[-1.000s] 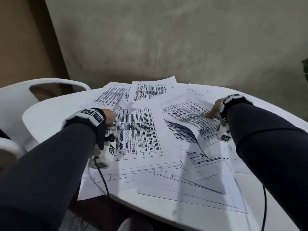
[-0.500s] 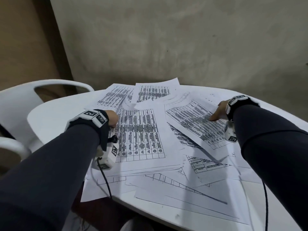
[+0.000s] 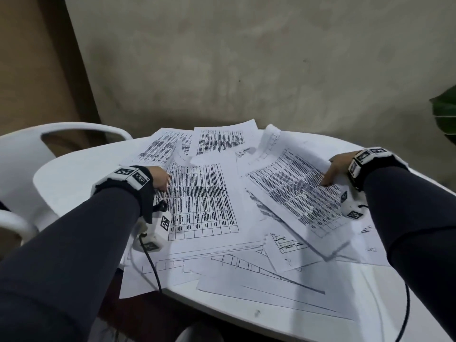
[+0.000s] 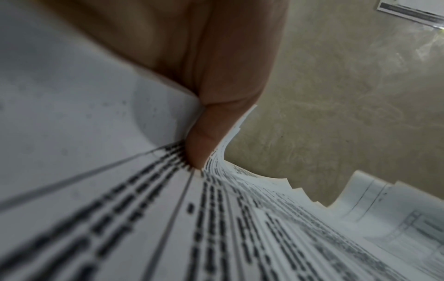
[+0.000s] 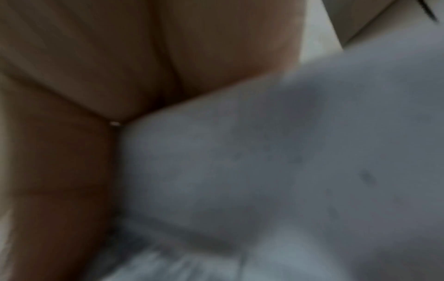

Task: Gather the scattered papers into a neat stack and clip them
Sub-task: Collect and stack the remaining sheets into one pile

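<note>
Several printed sheets lie scattered and overlapping on a round white table [image 3: 74, 174]. My left hand [image 3: 160, 178] grips the left edge of a sheet with a dense table [image 3: 199, 201]. In the left wrist view its thumb [image 4: 204, 133] pinches down on a fanned bundle of sheets [image 4: 216, 228]. My right hand [image 3: 336, 169] holds the right edge of another printed sheet [image 3: 293, 193], which is lifted and tilted above the pile. The right wrist view is blurred: it shows only the right hand [image 5: 96, 76] against this sheet [image 5: 264, 161]. No clip is in view.
A white plastic chair [image 3: 24, 154] stands at the table's left. A grey wall [image 3: 246, 70] rises close behind, with a green leaf [image 3: 445, 114] at the far right. Line-drawing sheets [image 3: 259, 287] overhang the table's front edge. Cables hang from both wrists.
My right hand has drawn its sheet to the right, and the sheet, folded over before, now lies flatter. The left hand has kept its hold in the same place.
</note>
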`<move>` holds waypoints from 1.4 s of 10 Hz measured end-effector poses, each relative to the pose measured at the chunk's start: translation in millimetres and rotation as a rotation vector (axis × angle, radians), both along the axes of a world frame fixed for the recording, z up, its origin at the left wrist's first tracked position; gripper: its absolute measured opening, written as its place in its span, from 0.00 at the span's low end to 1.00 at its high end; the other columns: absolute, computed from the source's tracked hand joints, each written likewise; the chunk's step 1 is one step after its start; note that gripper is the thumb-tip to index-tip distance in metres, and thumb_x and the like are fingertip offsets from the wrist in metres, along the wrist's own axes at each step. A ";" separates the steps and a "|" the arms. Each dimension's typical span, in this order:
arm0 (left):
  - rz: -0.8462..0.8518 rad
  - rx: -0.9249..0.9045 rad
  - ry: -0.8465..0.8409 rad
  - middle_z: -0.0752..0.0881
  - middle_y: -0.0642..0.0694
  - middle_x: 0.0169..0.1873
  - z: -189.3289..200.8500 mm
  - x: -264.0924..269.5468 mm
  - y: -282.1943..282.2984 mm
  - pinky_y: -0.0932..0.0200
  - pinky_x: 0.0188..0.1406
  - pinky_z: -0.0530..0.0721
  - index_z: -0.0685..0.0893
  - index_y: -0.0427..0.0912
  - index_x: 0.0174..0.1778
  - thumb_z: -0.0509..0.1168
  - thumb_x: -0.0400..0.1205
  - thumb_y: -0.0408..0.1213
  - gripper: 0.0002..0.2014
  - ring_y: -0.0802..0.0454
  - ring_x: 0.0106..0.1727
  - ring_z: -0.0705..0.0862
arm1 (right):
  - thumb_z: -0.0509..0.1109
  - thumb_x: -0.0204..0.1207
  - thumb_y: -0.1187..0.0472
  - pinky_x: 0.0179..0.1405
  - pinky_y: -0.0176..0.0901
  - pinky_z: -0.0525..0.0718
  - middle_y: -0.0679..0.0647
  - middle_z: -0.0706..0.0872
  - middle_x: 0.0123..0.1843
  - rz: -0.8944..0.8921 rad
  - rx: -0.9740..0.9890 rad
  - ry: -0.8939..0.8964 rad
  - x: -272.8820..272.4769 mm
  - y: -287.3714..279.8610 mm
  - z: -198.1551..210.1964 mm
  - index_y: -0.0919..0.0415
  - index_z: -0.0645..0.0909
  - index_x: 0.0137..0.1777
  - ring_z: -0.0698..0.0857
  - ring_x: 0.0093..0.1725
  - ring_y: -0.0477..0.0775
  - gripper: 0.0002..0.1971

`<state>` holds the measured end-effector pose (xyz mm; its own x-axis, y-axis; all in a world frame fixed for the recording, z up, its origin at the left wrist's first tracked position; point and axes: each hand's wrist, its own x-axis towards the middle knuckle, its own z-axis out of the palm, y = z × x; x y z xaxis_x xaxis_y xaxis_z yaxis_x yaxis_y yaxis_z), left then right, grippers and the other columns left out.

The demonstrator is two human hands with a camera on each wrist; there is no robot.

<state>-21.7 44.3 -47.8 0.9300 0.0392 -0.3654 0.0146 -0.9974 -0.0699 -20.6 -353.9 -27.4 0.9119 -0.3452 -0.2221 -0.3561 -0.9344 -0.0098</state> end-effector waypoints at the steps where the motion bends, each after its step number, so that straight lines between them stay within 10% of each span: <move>1: 0.028 -0.067 0.047 0.77 0.34 0.71 -6.7 5.3 5.6 0.75 0.17 0.68 0.75 0.27 0.70 0.56 0.85 0.33 0.19 0.49 0.55 0.77 | 0.82 0.61 0.51 0.40 0.42 0.77 0.59 0.84 0.39 -0.042 0.024 -0.198 -20.9 2.0 14.9 0.62 0.82 0.48 0.82 0.39 0.59 0.21; 2: 0.041 -0.146 -0.015 0.84 0.36 0.57 -3.8 -0.8 8.5 0.77 0.14 0.66 0.81 0.30 0.59 0.57 0.86 0.37 0.15 0.48 0.55 0.78 | 0.81 0.65 0.60 0.45 0.47 0.80 0.66 0.86 0.48 -0.142 0.346 -0.456 -35.2 1.0 37.0 0.70 0.81 0.57 0.82 0.43 0.60 0.23; 3: 0.121 -0.300 -0.100 0.81 0.42 0.38 1.3 -11.2 10.3 0.68 0.32 0.75 0.83 0.30 0.53 0.57 0.86 0.41 0.16 0.50 0.49 0.75 | 0.78 0.69 0.65 0.49 0.47 0.84 0.62 0.85 0.46 -0.186 0.647 -0.756 -54.9 5.8 66.4 0.68 0.79 0.56 0.85 0.46 0.60 0.17; 4: 0.154 -0.438 -0.152 0.82 0.28 0.62 7.4 -21.9 8.7 0.51 0.53 0.81 0.77 0.23 0.66 0.59 0.85 0.37 0.21 0.38 0.59 0.83 | 0.78 0.69 0.61 0.53 0.50 0.88 0.60 0.87 0.48 -0.232 0.904 -0.864 -69.9 10.5 87.4 0.69 0.78 0.60 0.87 0.50 0.58 0.22; 5: 0.350 -0.859 -0.231 0.77 0.25 0.69 11.6 -25.9 6.4 0.52 0.55 0.77 0.74 0.21 0.68 0.64 0.81 0.30 0.22 0.31 0.70 0.77 | 0.82 0.63 0.55 0.64 0.63 0.82 0.64 0.87 0.55 -0.279 1.002 -0.793 -80.2 21.4 90.8 0.67 0.79 0.52 0.85 0.58 0.60 0.23; 7: 0.400 -1.077 -0.198 0.76 0.28 0.70 9.2 -46.8 -6.6 0.45 0.70 0.74 0.74 0.23 0.69 0.65 0.79 0.28 0.23 0.33 0.72 0.75 | 0.77 0.70 0.62 0.58 0.48 0.80 0.63 0.82 0.54 -0.243 0.991 -0.485 -85.4 66.7 35.3 0.68 0.83 0.56 0.79 0.51 0.57 0.16; 8: 0.432 -1.109 -0.134 0.75 0.29 0.72 -4.3 -55.5 -7.6 0.43 0.72 0.74 0.72 0.26 0.72 0.64 0.81 0.36 0.26 0.32 0.73 0.74 | 0.76 0.69 0.62 0.55 0.50 0.81 0.57 0.83 0.48 -0.151 0.776 -0.246 -83.8 90.2 -8.6 0.65 0.88 0.51 0.80 0.49 0.56 0.11; 9: 0.502 -1.408 -0.014 0.65 0.41 0.79 -86.5 48.9 25.8 0.32 0.75 0.66 0.66 0.52 0.79 0.58 0.64 0.77 0.49 0.36 0.79 0.67 | 0.78 0.62 0.56 0.46 0.52 0.83 0.60 0.84 0.44 -0.129 0.781 -0.098 -81.7 110.0 -34.1 0.62 0.84 0.42 0.81 0.41 0.58 0.12; 10: 0.446 -1.445 0.176 0.57 0.47 0.83 -69.6 22.8 14.0 0.29 0.78 0.54 0.66 0.68 0.75 0.60 0.53 0.83 0.51 0.41 0.83 0.57 | 0.79 0.63 0.50 0.35 0.45 0.81 0.60 0.86 0.41 -0.013 0.701 -0.039 -87.6 124.3 -22.7 0.66 0.84 0.48 0.80 0.33 0.56 0.21; 11: 0.382 -1.164 0.067 0.65 0.36 0.79 -9.6 -61.1 -8.1 0.35 0.79 0.51 0.66 0.50 0.79 0.63 0.76 0.62 0.37 0.34 0.82 0.55 | 0.81 0.64 0.57 0.37 0.42 0.83 0.60 0.88 0.45 -0.034 0.620 -0.161 -93.4 122.6 -9.9 0.67 0.83 0.52 0.82 0.37 0.54 0.20; 12: 0.400 -1.016 -0.004 0.73 0.26 0.72 -16.6 -56.9 -4.7 0.41 0.70 0.73 0.77 0.30 0.68 0.70 0.77 0.38 0.26 0.30 0.73 0.73 | 0.83 0.62 0.56 0.26 0.35 0.72 0.55 0.83 0.35 -0.115 0.658 -0.243 -90.8 108.4 -13.6 0.65 0.79 0.50 0.78 0.30 0.51 0.22; 14: 0.347 -0.988 0.010 0.84 0.33 0.44 -25.2 -48.5 4.7 0.60 0.34 0.78 0.84 0.29 0.52 0.67 0.75 0.27 0.10 0.44 0.32 0.78 | 0.62 0.81 0.47 0.56 0.47 0.79 0.67 0.84 0.61 -0.107 0.488 -0.274 -93.5 103.7 -12.7 0.69 0.80 0.58 0.82 0.58 0.63 0.23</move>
